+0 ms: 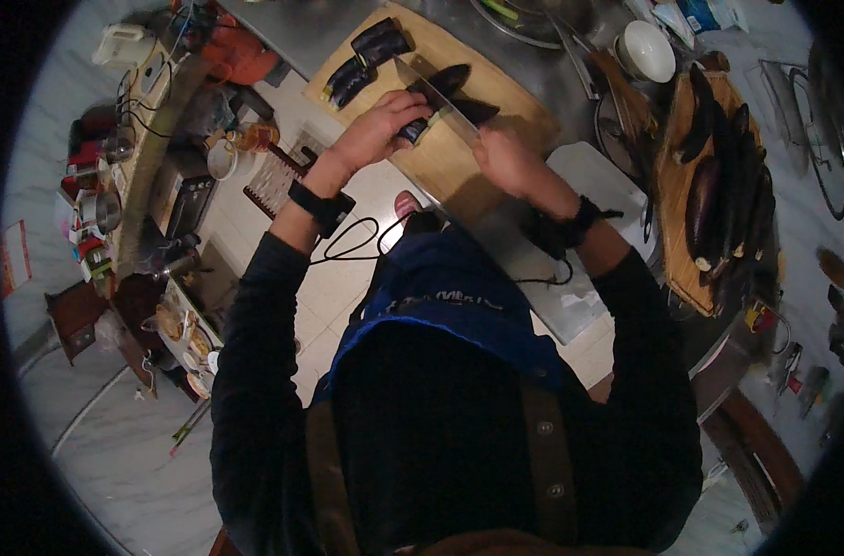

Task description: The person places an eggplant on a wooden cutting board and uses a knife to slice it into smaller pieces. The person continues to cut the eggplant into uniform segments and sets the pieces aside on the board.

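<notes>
On a wooden cutting board (456,163), my left hand (385,125) grips a piece of dark eggplant (413,130). A knife with a broad metal blade (439,101) is held by its handle in my right hand (506,161). The blade stands on edge, close beside the left fingertips and the held piece. Past the blade lie pointed eggplant pieces (476,111). Thick cut eggplant sections (380,42) rest at the board's far left corner. My right fingers hide the knife's handle, and the left fingers partly cover the held piece.
A metal counter (290,28) surrounds the board. To the right are a translucent white plastic tray (582,167), a white bowl (645,52) and a second wooden board (672,201) bearing several whole eggplants (703,201). A metal pan (526,28) stands beyond the board.
</notes>
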Demonstrator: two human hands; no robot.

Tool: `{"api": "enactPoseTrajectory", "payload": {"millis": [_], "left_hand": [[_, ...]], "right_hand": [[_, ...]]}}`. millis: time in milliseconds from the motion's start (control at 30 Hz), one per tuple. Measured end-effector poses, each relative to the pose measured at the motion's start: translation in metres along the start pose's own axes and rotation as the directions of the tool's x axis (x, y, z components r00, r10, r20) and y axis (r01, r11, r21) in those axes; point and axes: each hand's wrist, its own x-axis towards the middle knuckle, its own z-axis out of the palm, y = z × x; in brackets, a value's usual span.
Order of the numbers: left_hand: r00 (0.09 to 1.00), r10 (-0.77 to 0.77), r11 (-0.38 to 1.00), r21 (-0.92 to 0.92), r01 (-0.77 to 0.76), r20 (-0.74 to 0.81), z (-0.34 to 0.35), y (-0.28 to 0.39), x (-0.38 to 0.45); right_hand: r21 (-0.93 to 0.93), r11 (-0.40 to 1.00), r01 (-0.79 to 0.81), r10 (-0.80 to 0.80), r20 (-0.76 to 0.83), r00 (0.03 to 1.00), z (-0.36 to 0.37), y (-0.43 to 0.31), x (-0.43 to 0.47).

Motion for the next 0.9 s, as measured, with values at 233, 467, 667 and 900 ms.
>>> {"api": "enactPoseTrajectory", "payload": {"millis": [233, 467, 667, 900], "left_hand": [[1.000, -0.004, 1.000, 0.008, 0.004, 0.000, 0.000, 0.004, -0.002], [1.000, -0.015, 0.999, 0.034, 0.015, 0.003, -0.002, 0.007, -0.005], [1.000, -0.016, 0.999, 0.047, 0.016, -0.008, 0.000, 0.007, -0.008], [0.999, -0.014, 0.997, 0.072, 0.016, -0.036, 0.001, 0.010, -0.010]], "right_hand": [[0.073, 0.996, -0.048, 0.055, -0.093, 0.994, 0.026, 0.000, 0.016], [0.023, 0.997, -0.071, 0.072, -0.025, 0.997, 0.011, 0.013, -0.023], [0.036, 0.991, -0.130, 0.132, -0.080, 0.988, -0.004, -0.007, -0.026], [0.032, 0.998, -0.053, 0.056, -0.106, 0.993, -0.015, -0.002, -0.038]]}}
